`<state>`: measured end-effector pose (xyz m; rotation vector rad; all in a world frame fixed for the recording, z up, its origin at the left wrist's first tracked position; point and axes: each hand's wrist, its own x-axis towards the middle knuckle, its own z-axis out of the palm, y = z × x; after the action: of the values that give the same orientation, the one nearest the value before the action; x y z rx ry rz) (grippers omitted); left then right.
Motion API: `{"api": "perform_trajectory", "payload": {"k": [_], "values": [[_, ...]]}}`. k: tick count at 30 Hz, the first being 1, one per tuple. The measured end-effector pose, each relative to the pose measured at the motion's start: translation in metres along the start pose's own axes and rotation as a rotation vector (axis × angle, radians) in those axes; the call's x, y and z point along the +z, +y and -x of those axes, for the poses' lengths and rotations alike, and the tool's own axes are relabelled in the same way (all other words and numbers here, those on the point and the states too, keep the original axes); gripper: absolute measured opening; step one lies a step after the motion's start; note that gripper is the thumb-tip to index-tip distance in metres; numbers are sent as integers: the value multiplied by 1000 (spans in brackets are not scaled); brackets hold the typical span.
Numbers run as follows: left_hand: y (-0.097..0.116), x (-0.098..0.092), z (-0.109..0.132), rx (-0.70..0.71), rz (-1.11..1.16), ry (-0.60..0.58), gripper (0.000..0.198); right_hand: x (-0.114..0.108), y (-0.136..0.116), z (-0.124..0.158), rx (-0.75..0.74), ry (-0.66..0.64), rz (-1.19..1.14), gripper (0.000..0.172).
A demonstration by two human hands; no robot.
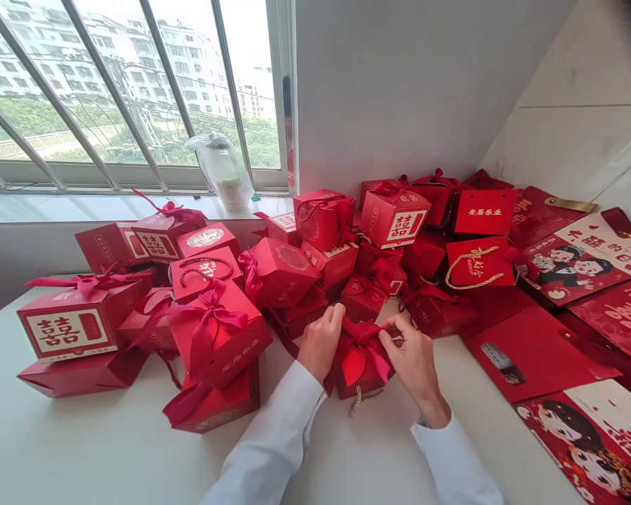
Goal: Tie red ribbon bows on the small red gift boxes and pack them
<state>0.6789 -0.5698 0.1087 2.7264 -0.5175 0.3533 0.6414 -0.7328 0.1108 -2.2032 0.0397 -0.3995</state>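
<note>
Setting: white table (57, 435) along a barred window (136, 91) at 11 o'clock, apartment blocks beyond the glass; white wall at 12 o'clock. Clock positions taken from the small gift box, with 12 pointing away from the wearer.

Small gift box: red, with a red satin bow (366, 342) on top and a twine handle (358, 402) hanging toward 6 o'clock; sits on the table between both hands, at the near edge of the heap.

Left hand (321, 342): at 9 o'clock from the box, fingers curled and bunched together, fingertips against its upper left side. Whether they pinch ribbon: cannot tell.

Right hand (413, 358): at 3 o'clock, fingers bent inward, fingertips at the bow's right side. Any pinch is partly hidden: cannot tell.

Sleeves: white shirt sleeves (262, 442) on both forearms.

Heap: red gift boxes (323, 273), many bowed, piled from 9 to 1 o'clock, some tilted on others. One large box (65, 330) at 9 o'clock bears a double-happiness panel.

Right side: red printed cards (573, 263) with cartoon couples, overlapping at 3 o'clock.

Windowsill: plastic bag (223, 172) at 11 o'clock.
</note>
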Motion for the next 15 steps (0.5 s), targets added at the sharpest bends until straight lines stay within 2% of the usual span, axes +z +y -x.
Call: {"api": "perform_trajectory", "payload": {"k": [4,8,10,13,15], "values": [[-6,-18,0,15,147,-77,20,-1,-1,0,-15,-8,24,9],[-18,-50,2,186,376,-230,28,-2,1,1,-65,14,41,11],[-21,-61,3,240,445,-232,34,-1,2,2,-111,18,27,12],[-17,-60,2,278,488,-170,34,0,3,2,-134,4,-66,13],[-11,-52,2,293,468,-186,26,0,1,1,-112,-4,-140,12]]}}
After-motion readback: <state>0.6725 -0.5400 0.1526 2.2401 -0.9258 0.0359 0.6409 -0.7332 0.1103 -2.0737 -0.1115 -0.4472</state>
